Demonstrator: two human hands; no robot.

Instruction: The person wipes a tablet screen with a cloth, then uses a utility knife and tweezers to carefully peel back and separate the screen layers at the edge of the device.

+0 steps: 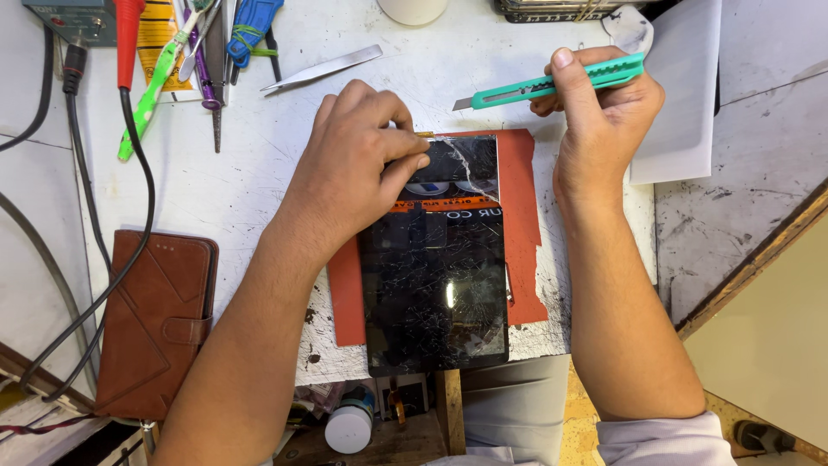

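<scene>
A black tablet (435, 285) with badly cracked glass lies on a red mat (520, 216) on the white workbench (241, 190). My left hand (358, 164) rests on the tablet's far left corner, fingertips pinching at the lifted, broken glass there. My right hand (599, 108) hovers just beyond the mat's far right corner and grips a green utility knife (552, 84), blade pointing left, clear of the tablet.
A brown leather case (155, 319) lies at the left near black cables (129, 173). Metal tweezers (323, 67), screwdrivers and a green tool (155, 82) sit at the far edge. White paper (681, 112) lies right. A small white jar (349, 427) stands below the bench edge.
</scene>
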